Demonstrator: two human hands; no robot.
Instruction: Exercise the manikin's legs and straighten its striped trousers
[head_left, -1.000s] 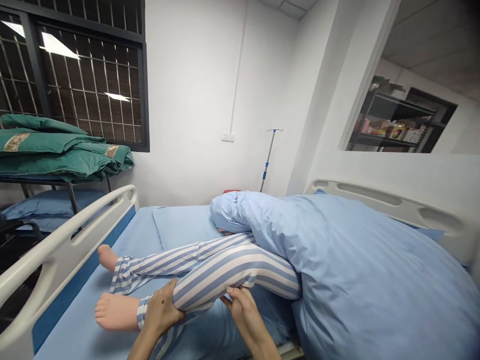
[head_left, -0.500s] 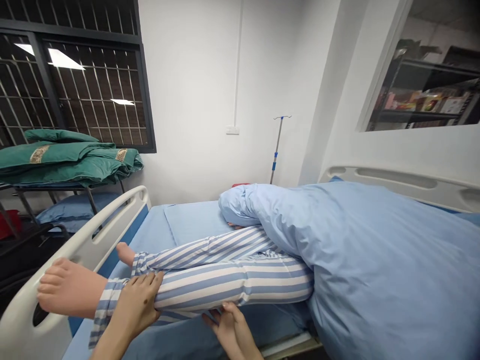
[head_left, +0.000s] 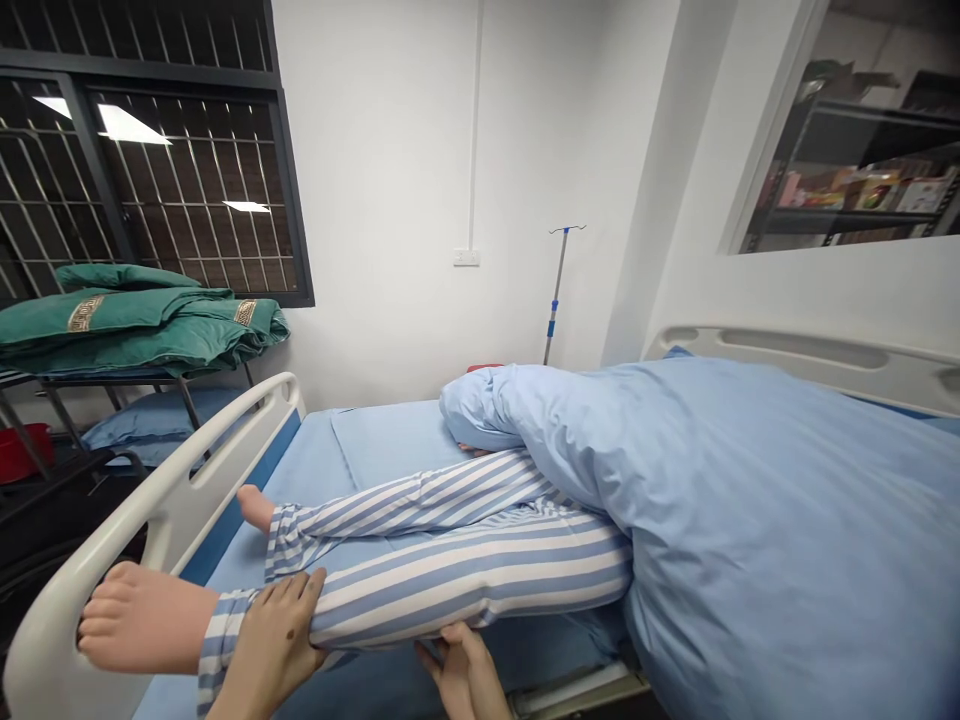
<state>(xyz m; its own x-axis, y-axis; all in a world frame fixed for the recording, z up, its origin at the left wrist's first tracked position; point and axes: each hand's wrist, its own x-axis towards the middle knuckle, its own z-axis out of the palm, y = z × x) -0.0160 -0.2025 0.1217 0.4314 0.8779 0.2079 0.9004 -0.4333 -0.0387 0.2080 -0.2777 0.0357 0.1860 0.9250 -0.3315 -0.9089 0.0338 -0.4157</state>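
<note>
A figure lies on a hospital bed, with its bare feet towards the left and its upper body under a pale blue duvet point(head_left: 765, 520). Its legs are in blue-and-white striped pyjama trousers. My left hand point(head_left: 270, 645) grips the near leg point(head_left: 465, 585) at the shin, above the bare foot point(head_left: 142, 620). My right hand point(head_left: 461, 675) cups the underside of that leg further along, partly hidden by it. The near foot reaches the white side rail point(head_left: 150, 510). The far leg point(head_left: 397, 515) lies behind, untouched.
A blue bed sheet point(head_left: 375, 450) lies under the legs. Folded green quilts point(head_left: 135, 325) sit on a metal rack below a barred window point(head_left: 165, 170). An IV pole point(head_left: 556, 290) stands by the wall. A white bed end point(head_left: 810, 350) is at right.
The near leg has gone from bent and raised to nearly straight, its foot swinging left to the side rail. Both my hands have moved with it, and the view has shifted slightly.
</note>
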